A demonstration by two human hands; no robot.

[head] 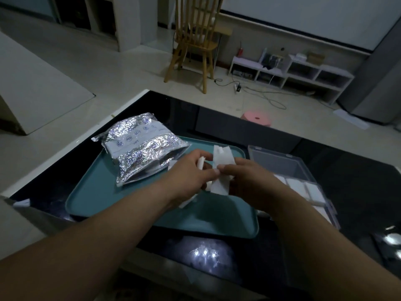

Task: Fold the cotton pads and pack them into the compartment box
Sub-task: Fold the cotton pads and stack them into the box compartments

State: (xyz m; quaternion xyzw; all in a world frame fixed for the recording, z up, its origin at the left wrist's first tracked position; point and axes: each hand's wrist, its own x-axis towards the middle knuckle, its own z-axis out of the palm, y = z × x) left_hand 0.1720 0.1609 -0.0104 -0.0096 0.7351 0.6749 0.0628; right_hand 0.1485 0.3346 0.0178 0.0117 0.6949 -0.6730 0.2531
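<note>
Above the teal tray (104, 198), the right hand (247, 179) and left hand (188, 172) pinch a long white cotton pad (223, 156) near its middle in a narrow grip, the left also holding a small wad of pads (201, 162). Both ends hang limp, so the fold could come out skewed, or the wad could slip from the left grip onto the tray. A crooked fold may not seat in the clear compartment box (280, 161), just right of the tray on the dark surface (358, 192), some cells already filled.
</note>
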